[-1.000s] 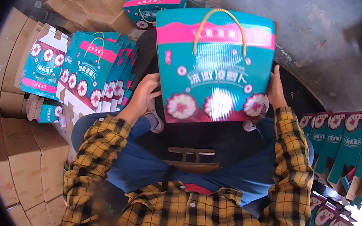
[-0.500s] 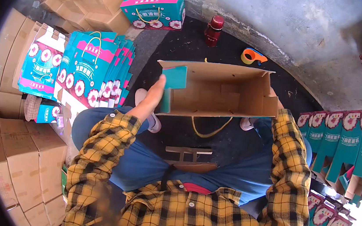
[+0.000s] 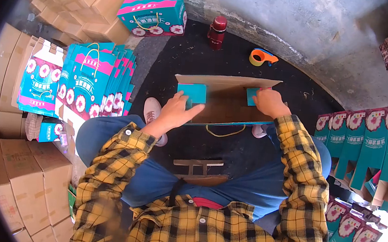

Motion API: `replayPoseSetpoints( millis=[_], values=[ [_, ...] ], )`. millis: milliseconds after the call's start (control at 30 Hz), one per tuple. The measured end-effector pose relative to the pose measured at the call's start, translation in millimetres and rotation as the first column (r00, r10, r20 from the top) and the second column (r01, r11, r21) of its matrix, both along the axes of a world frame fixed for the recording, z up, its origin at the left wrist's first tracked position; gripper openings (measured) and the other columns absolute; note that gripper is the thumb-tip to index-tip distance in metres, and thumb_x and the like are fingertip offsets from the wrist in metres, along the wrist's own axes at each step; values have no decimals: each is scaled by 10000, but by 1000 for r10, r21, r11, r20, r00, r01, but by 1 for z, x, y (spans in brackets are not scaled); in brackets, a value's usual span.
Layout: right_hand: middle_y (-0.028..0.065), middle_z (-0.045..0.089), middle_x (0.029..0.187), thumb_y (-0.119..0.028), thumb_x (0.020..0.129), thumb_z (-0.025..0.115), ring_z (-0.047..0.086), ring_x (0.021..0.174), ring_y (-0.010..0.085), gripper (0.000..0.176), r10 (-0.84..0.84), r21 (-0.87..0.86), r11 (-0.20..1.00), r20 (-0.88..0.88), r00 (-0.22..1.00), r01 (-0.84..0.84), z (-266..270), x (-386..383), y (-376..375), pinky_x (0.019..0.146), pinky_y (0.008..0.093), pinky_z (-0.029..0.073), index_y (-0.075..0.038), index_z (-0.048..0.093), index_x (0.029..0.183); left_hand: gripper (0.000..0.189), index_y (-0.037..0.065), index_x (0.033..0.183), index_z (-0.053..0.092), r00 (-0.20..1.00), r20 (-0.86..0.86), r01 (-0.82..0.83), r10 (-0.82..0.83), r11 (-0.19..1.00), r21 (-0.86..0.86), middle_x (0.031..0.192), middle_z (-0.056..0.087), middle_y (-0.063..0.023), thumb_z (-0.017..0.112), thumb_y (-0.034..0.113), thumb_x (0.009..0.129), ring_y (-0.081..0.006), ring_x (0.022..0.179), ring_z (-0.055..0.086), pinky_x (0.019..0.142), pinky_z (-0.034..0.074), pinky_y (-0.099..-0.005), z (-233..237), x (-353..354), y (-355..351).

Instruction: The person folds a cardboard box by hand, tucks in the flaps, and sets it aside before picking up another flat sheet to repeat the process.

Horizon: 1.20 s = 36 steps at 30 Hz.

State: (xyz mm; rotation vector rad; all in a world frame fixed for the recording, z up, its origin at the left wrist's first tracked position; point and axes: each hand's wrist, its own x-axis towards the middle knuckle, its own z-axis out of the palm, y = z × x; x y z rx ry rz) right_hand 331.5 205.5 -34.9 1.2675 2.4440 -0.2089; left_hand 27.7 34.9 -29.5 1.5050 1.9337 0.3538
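Note:
An open carton (image 3: 225, 119) stands on the dark floor mat between my feet, its brown inside facing up and a yellow cord handle hanging at the near side. Small teal end flaps are folded inward at both its ends. My left hand (image 3: 173, 113) rests against the left flap (image 3: 193, 93), thumb stretched apart from the fingers. At the other end, my right hand (image 3: 271, 103) has its fingers curled over the right flap (image 3: 252, 96). The bottom of the carton is partly shadowed.
A finished gift carton (image 3: 153, 15), a red flask (image 3: 216, 32) and an orange tape dispenser (image 3: 262, 57) stand by the wall. Flat printed cartons (image 3: 85, 79) lean at left near stacked brown boxes (image 3: 32, 175). Teal cartons (image 3: 374, 140) line the right. Cardboard scrap (image 3: 199, 163) lies near me.
The carton has gone lower, toward the floor. My right hand has moved from its right outer side to the flap, now folded in. My left hand has shifted inward over the left flap.

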Motion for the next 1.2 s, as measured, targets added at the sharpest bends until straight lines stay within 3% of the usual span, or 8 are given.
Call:
replayPoseSetpoints(
  millis=[133,200,300,467,533,667,900,1200],
  values=[
    [264,717,1081,-657,987,395,693,998,446,778,-231,-154,969,-285,930,194,-19,18,30,890,481,537,36,747,964,798,-83,1339,570,999,-6,38,-38,999,35,1504,420,-333,578,578,893,-477,1354,460,1143,373,-470,-10,-6,-3],
    [293,673,1184,-874,878,307,646,1126,413,1048,-704,-549,696,-400,587,462,-7,25,37,951,500,490,66,707,1115,772,-75,1341,572,999,-13,41,-41,999,24,1497,435,-325,597,545,883,-472,1348,470,1140,378,-470,-11,-10,-2],
    [299,614,1284,-968,776,323,591,1213,384,1207,-857,-735,507,-374,355,451,9,33,28,979,496,471,88,605,1288,749,-74,1331,577,998,25,49,-49,999,10,1484,454,-319,589,529,888,-472,1337,480,1134,384,-470,-5,-12,-1],
    [308,500,1424,-803,793,627,552,1282,400,1086,-867,-747,491,-366,338,449,16,39,22,1077,504,438,77,497,1417,690,-92,1285,582,998,65,9,-15,996,93,1427,508,-318,549,485,909,-478,1259,539,1080,429,-477,-15,-18,-8],
    [292,454,1474,-635,792,769,505,1341,395,997,-580,-394,813,-480,658,429,0,53,24,1131,456,402,70,480,1435,660,-106,1245,587,992,126,11,-19,998,59,1358,546,-331,540,463,913,-479,1211,566,1046,445,-489,2,-19,-8],
    [249,446,1506,-571,800,788,419,1418,374,937,-352,-347,915,-439,826,205,5,44,24,1175,421,348,20,482,1459,552,-138,1123,594,997,63,-45,42,998,42,1143,630,-362,501,368,920,-486,1097,612,967,463,-524,0,-18,-18],
    [223,459,1503,-575,771,803,421,1414,377,945,-164,-458,888,-356,920,-19,16,16,20,1179,445,343,-23,485,1469,481,-137,1136,595,982,167,-75,84,996,-57,1085,643,-376,449,262,910,-501,1096,609,1011,445,-503,-14,-33,-23],
    [187,577,1343,-476,689,878,558,1250,363,959,176,44,984,-143,974,-172,-8,2,6,1029,462,462,-54,453,1438,585,-105,1300,552,942,322,-152,98,978,146,1165,639,-355,416,383,1008,-469,1177,589,1061,418,-445,-16,-29,-17]
  ],
)
